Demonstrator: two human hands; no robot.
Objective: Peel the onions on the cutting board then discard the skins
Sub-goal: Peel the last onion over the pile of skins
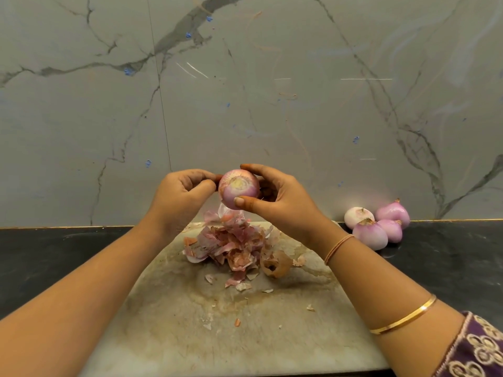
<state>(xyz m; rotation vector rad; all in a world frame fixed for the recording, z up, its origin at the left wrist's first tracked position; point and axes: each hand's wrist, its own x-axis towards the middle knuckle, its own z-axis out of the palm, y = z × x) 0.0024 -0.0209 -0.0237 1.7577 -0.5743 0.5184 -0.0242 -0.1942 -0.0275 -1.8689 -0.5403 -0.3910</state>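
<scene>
Onion (238, 190) held up over the cutting board (190, 336), clamped between thumb and fingers of the right hand (275, 198); the left hand (181, 195) pinches its left edge, probably a skin flap, though the fingertips hide it. Pulling down from the cut end should drop scraps onto the skins (231, 244) below. Four peeled onions (377, 224) lie apart on the tabletop (54, 257) — the held onion's far side is unseen

Skin pile (234, 246) blocks the centre of the cutting board (217, 336); its lower half lies bare save scattered flakes. Four peeled onions (377, 225) crowd the counter (449, 257) at right, against the wall (245, 104). Counter at left of frame stands open.
</scene>
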